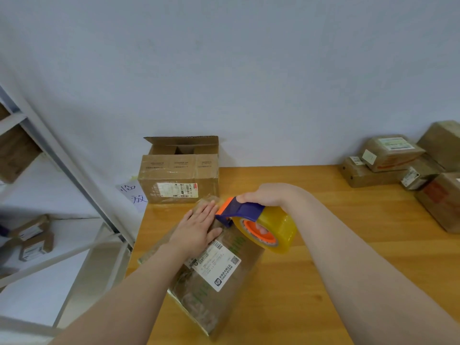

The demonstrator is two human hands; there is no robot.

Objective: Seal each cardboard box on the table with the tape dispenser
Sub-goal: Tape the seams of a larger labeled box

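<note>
Tape dispenser [251,215] is down on the far end of the cardboard box [216,290], purple-and-orange nose touching the top, yellowish roll riding behind. The right hand [266,195] is wrapped round its handle; the left hand [199,225] lies flat, fingers straight, pressing the box just beside the nose. The box lies at an angle at the counter's [323,270] front left, one corner at the left edge. Its shipping label [216,265] shows a barcode and QR code; the print is too small to read. Behind it stands an open box [179,175], flaps up, beside a paper note [133,195] handwritten "临放". Bare wood runs right to a stack of parcels [393,158]; a shelving rack [62,155] stands left.
</note>
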